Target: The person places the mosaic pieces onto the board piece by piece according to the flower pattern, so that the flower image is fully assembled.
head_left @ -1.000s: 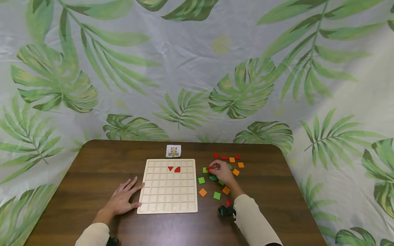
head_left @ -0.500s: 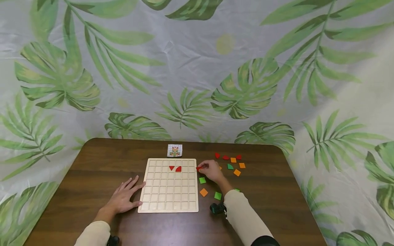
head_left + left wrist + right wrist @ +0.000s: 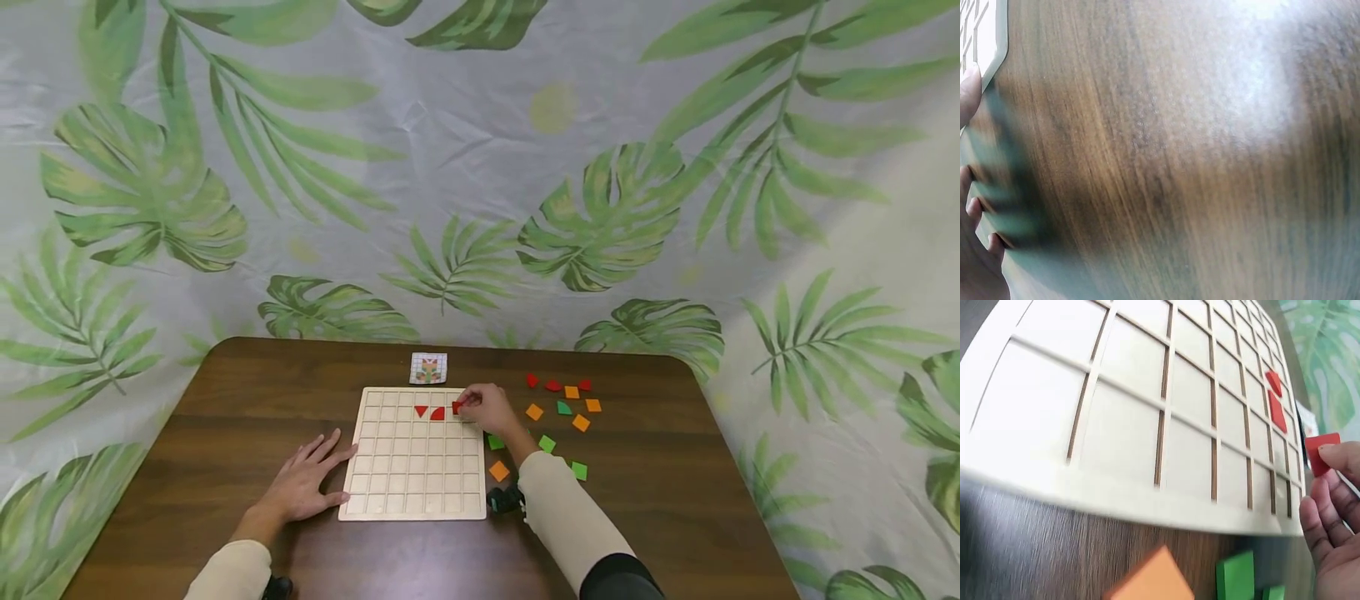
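On the counter (image 3: 202, 433), the gridded board (image 3: 412, 467) seats a red triangle (image 3: 421, 411) and red quarter-round (image 3: 438, 413), the right hand (image 3: 487, 409) finger-pinching a red piece (image 3: 1314, 453) above it, the left hand (image 3: 300, 485), fingers spread, touching its edge.

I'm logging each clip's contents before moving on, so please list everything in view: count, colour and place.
table: 1, brown, under the board
backdrop: 1, pale with green leaves, behind the table
gridded board: 1, pale, on the table
pattern card: 1, white and multicoloured, beyond the board
placed pieces: 2, red, on the board
held piece: 1, red, pinched in the right hand
loose pieces, right of the board (the right arm may hide more):
- red pieces: 3
- orange pieces: 5
- light green pieces: 3
- dark green piece: 1
wrist devices: 2, black, one per wrist
sleeves: 2, cream, on both arms
left hand: 1, bare, at the board's left edge
right hand: 1, bare, over the board
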`<move>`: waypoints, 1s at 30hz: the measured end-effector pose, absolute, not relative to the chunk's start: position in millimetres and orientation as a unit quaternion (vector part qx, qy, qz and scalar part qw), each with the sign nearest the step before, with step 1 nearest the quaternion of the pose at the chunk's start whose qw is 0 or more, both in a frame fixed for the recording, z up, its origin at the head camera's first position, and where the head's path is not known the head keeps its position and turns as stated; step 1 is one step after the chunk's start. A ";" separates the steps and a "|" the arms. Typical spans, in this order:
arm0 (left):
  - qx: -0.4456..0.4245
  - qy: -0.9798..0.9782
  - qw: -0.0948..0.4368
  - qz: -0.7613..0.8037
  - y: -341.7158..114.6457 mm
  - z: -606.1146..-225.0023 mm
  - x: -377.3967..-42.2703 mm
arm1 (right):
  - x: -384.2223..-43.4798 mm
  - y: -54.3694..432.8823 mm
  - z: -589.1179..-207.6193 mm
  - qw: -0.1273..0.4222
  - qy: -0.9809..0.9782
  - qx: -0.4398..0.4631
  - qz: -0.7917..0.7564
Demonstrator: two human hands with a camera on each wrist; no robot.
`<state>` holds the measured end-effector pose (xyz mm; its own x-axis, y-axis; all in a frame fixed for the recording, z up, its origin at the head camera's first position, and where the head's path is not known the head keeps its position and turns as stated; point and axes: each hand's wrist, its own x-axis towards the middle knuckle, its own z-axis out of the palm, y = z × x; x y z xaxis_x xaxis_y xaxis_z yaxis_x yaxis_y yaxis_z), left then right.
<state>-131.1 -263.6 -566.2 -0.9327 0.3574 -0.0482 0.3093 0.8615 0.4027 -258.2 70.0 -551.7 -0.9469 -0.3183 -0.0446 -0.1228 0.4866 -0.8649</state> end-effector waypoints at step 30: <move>0.172 0.963 0.060 0.197 -264.4 -568.7 -133.2 | -276.6 -1.9 -548.6 0.109 0.873 -0.190 -0.436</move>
